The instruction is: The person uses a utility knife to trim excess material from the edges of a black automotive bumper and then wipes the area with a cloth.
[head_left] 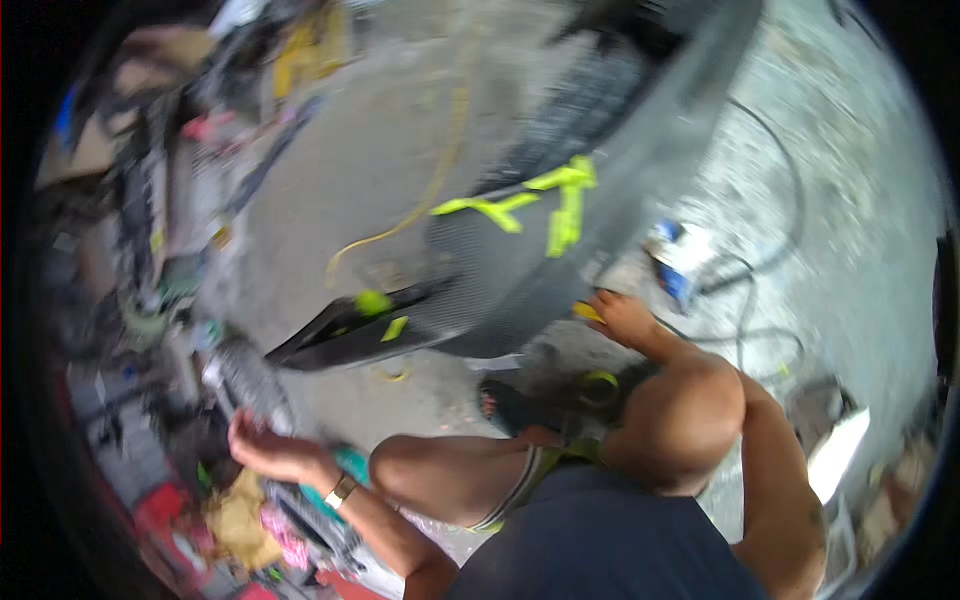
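A large dark grey curved panel (500, 280), which looks like a vehicle bumper, spans the middle of the view. Strips of yellow-green tape (565, 205) are stuck on its upper part, with a short piece lower down. At the panel's lower right edge, my right hand (627, 320) is closed on a small flat yellow piece (588, 312), its kind unclear. My left hand (268, 447) is off to the left, palm partly up and fingers loosely apart, blurred, with nothing visible in it. Close beside it lies a shiny, crinkled, silvery clear wrapping (255, 385).
A yellow-green tape roll (600, 388) is near my feet. To the right lie a blue-and-white package (672, 265) and a dark hose (790, 180) on the dusty floor. A yellow cord (435, 185) runs behind the panel. Mixed clutter (130, 420) fills the left side.
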### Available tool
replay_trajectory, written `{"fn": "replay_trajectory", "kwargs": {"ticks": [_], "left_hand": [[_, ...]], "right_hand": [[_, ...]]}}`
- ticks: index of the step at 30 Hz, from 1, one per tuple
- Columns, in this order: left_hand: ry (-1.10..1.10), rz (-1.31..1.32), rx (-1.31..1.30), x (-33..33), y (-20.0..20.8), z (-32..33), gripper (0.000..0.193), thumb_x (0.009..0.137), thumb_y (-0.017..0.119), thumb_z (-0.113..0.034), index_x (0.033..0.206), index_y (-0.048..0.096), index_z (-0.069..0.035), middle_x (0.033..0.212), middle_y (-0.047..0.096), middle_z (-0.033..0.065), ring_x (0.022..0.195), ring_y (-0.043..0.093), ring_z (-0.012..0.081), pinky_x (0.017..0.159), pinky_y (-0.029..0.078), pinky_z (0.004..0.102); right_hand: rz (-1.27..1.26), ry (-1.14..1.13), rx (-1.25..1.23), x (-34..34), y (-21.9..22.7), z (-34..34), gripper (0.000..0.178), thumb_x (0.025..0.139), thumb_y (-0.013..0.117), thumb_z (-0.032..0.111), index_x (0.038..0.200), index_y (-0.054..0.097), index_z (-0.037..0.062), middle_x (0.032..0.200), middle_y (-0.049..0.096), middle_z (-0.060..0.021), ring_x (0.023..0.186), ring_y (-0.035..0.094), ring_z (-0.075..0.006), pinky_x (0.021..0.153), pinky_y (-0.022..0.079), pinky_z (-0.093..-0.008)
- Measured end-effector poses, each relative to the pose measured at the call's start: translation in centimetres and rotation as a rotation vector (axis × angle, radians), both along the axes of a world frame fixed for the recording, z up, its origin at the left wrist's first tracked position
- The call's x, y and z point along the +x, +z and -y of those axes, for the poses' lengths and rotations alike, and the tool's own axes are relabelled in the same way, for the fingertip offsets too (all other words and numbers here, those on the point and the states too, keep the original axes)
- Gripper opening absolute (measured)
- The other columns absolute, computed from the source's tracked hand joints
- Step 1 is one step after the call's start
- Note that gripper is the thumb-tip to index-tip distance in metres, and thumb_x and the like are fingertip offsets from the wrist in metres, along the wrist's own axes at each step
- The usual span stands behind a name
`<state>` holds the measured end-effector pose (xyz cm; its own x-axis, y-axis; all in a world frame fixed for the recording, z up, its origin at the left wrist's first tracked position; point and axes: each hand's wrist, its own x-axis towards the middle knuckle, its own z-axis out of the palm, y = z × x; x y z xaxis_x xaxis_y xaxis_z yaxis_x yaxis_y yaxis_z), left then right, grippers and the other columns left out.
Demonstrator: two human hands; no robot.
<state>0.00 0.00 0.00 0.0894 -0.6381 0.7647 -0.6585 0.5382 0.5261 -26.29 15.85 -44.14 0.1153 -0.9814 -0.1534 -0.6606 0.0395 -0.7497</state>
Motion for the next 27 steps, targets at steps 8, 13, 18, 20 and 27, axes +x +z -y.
{"fn": "replay_trajectory", "kwargs": {"ticks": [8,13,18,20,27], "left_hand": [[-0.128,-0.252,0.072,-8.1,-5.8,-4.2,0.035,0.108,0.042,-0.036,0.117,0.054,-0.004,0.12,0.061,0.0142,0.098,0.062,0.0198,0.083,0.048,0.0325],[-0.073,-0.358,0.066,-5.1,-7.7,-4.2,0.029,0.108,0.043,-0.029,0.111,0.056,-0.004,0.115,0.062,0.0124,0.098,0.062,0.0178,0.081,0.048,0.0314],[-0.04,-0.446,0.122,-1.0,-9.8,-0.6,0.031,0.108,0.049,-0.028,0.091,0.062,-0.004,0.106,0.066,0.0079,0.095,0.061,0.0147,0.082,0.046,0.0298],[-0.071,-0.487,0.135,0.0,-10.8,1.1,0.034,0.107,0.049,-0.031,0.093,0.064,-0.004,0.103,0.067,0.0078,0.096,0.061,0.0152,0.083,0.047,0.0311],[-0.116,-0.775,0.303,2.5,-15.5,4.7,0.035,0.107,0.049,-0.034,0.102,0.065,-0.003,0.108,0.068,0.0084,0.101,0.063,0.0173,0.084,0.047,0.0311]], "right_hand": [[-0.231,-0.012,0.247,-11.1,-7.9,-13.5,0.056,0.093,0.067,0.026,0.142,0.047,0.0056,0.137,0.057,-0.0149,0.123,0.057,-0.0288,0.099,0.049,-0.0409],[-0.192,-0.145,0.369,-16.9,-9.6,-19.9,0.053,0.097,0.063,0.022,0.145,0.045,0.0056,0.139,0.057,-0.0131,0.122,0.057,-0.0266,0.098,0.049,-0.0387],[0.191,-0.816,0.321,-29.8,-5.8,-27.8,0.051,0.101,0.058,0.018,0.148,0.043,0.0056,0.14,0.056,-0.0113,0.12,0.056,-0.0243,0.096,0.049,-0.0365],[0.309,-1.015,-0.35,-29.8,0.9,-27.4,0.044,0.106,0.046,0.014,0.149,0.042,0.0049,0.132,0.059,-0.0075,0.099,0.06,-0.0204,0.083,0.05,-0.0308],[0.637,-1.197,-0.563,-28.4,27.4,-17.1,0.056,0.103,0.051,0.021,0.155,0.035,0.0087,0.128,0.054,-0.0098,0.09,0.05,-0.009,0.069,0.043,-0.0221]]}}
